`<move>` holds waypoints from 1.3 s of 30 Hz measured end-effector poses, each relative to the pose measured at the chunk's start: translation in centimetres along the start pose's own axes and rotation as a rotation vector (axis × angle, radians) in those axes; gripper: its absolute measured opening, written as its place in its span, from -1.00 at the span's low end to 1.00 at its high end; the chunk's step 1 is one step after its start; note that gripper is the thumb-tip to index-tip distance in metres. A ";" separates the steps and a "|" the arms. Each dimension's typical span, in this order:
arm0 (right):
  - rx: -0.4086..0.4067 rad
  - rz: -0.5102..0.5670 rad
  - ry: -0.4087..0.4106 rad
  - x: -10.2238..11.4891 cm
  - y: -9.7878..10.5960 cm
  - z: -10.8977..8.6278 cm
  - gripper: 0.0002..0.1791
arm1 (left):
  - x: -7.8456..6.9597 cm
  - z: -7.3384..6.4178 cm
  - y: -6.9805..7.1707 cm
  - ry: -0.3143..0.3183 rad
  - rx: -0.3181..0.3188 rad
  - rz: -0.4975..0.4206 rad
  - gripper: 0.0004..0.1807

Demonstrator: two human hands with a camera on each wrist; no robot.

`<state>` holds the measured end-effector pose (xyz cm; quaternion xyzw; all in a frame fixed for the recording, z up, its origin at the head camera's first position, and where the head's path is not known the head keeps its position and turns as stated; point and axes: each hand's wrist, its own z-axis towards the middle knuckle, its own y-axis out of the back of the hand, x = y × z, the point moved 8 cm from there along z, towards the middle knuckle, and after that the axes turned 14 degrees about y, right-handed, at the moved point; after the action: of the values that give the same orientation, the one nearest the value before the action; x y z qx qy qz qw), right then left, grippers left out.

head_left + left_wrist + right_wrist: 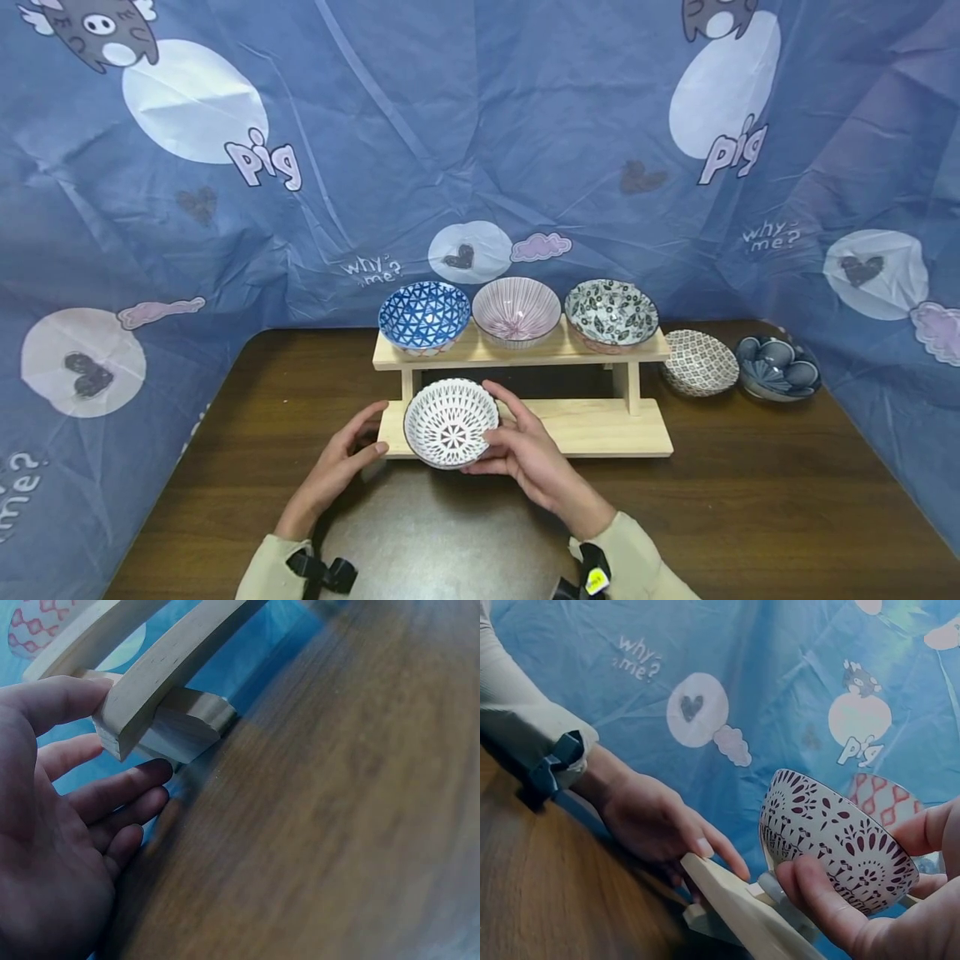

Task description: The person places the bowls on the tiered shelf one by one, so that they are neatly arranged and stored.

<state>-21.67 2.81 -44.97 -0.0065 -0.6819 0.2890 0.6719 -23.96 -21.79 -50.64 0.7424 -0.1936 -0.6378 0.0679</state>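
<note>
My right hand point(536, 462) grips a white bowl point(452, 421) with a dark petal pattern, its thumb at the rim and fingers around the outside. The bowl is tilted, its inside facing me, in front of the lower board's left part. In the right wrist view the patterned outside of the bowl point(832, 844) shows between the fingers. My left hand point(333, 467) holds the left end of the two-tier wooden stand point(585, 425), thumb and index finger at the lower board's edges. In the left wrist view its other fingers point(124, 791) curve loosely beside the board.
On the upper board stand a blue triangle-patterned bowl point(424, 315), a purple-striped bowl point(516, 310) and a black floral bowl point(611, 312). Right of the stand are a brown-patterned bowl point(699, 363) and a dark blue bowl point(777, 367) on the brown table point(750, 500). Blue printed cloth point(480, 125) hangs behind.
</note>
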 end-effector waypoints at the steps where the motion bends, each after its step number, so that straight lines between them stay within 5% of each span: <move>1: 0.001 -0.001 -0.001 -0.1 -0.2 0.1 -0.17 | 0.0 0.0 0.0 -0.002 0.000 0.000 -0.35; 16: 0.002 0.017 -0.006 -1.5 -2.1 1.2 -0.15 | -0.1 0.0 0.0 -0.051 -0.002 -0.003 -0.36; 27: -0.007 0.012 -0.005 -2.6 -2.5 2.0 -0.16 | -0.6 -0.3 0.1 -0.151 0.006 -0.038 -0.37; 39: -0.021 0.015 -0.007 -2.9 -2.4 2.1 -0.15 | -0.5 -0.2 0.1 -0.121 0.007 -0.035 -0.37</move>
<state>-22.41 -1.11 -46.53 -0.0176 -0.6871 0.2870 0.6673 -23.85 -21.69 -50.12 0.7058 -0.1864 -0.6821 0.0423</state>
